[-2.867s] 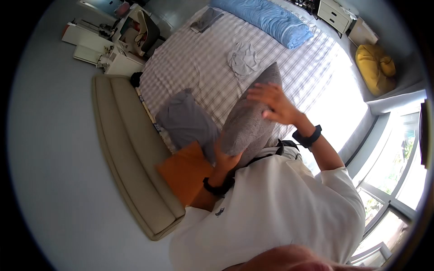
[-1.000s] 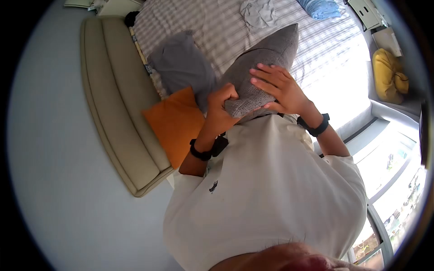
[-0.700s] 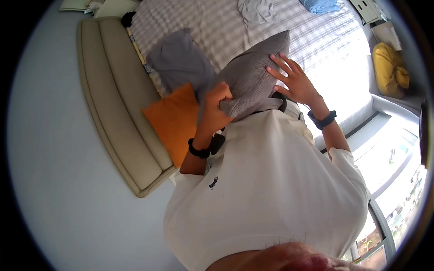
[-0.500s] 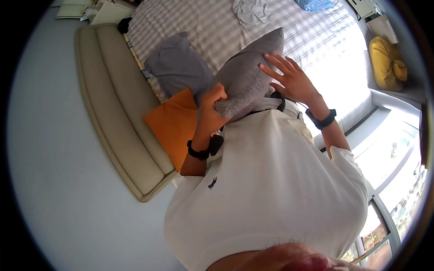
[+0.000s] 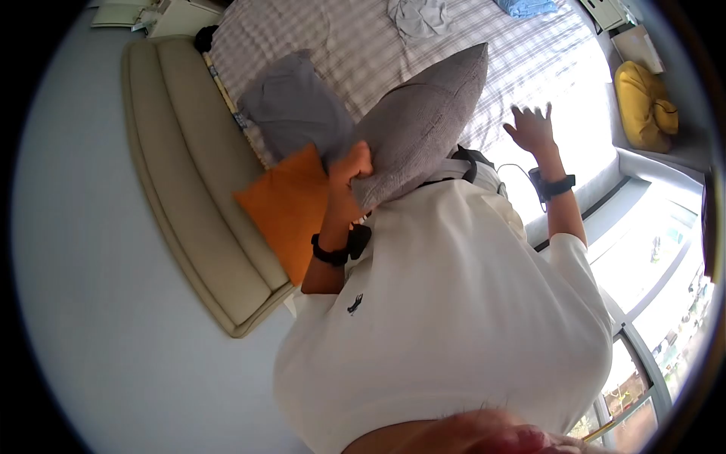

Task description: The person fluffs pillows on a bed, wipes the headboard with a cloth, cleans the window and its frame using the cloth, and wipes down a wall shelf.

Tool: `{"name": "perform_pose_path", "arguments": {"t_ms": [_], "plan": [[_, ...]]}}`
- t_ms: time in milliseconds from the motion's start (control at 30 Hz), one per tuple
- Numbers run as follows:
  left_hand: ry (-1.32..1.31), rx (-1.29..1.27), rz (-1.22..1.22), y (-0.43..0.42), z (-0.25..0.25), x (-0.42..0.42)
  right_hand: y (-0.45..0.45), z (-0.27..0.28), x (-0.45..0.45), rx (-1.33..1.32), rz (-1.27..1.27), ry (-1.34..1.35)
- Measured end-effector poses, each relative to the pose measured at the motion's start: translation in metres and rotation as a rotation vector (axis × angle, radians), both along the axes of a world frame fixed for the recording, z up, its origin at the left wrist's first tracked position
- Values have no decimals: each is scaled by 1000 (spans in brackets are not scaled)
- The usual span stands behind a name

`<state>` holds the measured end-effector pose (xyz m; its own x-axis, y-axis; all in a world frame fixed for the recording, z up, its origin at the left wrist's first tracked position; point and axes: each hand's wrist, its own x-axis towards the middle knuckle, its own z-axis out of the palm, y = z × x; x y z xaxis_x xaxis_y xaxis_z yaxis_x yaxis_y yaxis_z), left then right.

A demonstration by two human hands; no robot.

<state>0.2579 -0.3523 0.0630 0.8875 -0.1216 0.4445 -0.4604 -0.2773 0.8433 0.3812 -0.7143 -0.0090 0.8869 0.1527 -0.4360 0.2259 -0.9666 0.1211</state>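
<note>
A grey cushion [image 5: 427,113] is held up in front of my waist, its far corner pointing over the bed. My left hand [image 5: 350,168] is closed round the cushion's near left corner. Off to the right, away from the cushion, my right hand [image 5: 534,130] has its fingers spread over the bright side of the bed and holds nothing. Beyond my left hand lies a darker grey pillow [image 5: 291,106] on the bed. An orange cushion [image 5: 283,200] sits beside my left forearm, next to the headboard. Black bands circle both wrists.
The bed [image 5: 333,38] has a checked sheet, with a pale crumpled cloth [image 5: 420,18] and blue folded fabric [image 5: 528,6] on it. A beige padded headboard [image 5: 189,166] runs along the left. A yellow bag [image 5: 643,106] stands at the right, near the window [image 5: 650,250].
My right hand has left the grey cushion's side and moved right. My left hand still grips the corner, and the cushion has turned slightly, showing more of its broad side.
</note>
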Motion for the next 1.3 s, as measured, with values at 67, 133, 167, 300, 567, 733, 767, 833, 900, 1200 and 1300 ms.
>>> {"name": "perform_pose_path", "arguments": {"t_ms": [67, 133, 167, 300, 567, 733, 767, 833, 900, 1200, 1300], "plan": [[21, 2, -29, -5, 0, 2, 45, 41, -10, 349, 219, -345], [66, -22, -9, -12, 11, 0, 85, 94, -19, 1250, 140, -46], [65, -23, -15, -14, 9, 0, 98, 104, -26, 1297, 354, -243], [99, -134, 44, -17, 7, -6, 115, 117, -49, 1204, 729, -104], [8, -69, -17, -15, 14, -8, -83, -87, 62, -83, -321, 180], [60, -179, -4, -15, 22, -12, -37, -13, 22, 794, -389, 58], [55, -179, 0, -15, 23, -12, -22, -3, 14, 959, -327, -46], [87, -41, -93, -12, 26, -10, 23, 35, 2, 1109, -127, -495], [44, -63, -131, -17, 21, -4, 64, 80, -14, 1183, 57, -591], [117, -257, -192, -28, 3, 13, 107, 47, -9, 1207, 521, -12], [95, -244, -212, -23, 6, 17, 46, 20, 32, 829, 262, -146]]}}
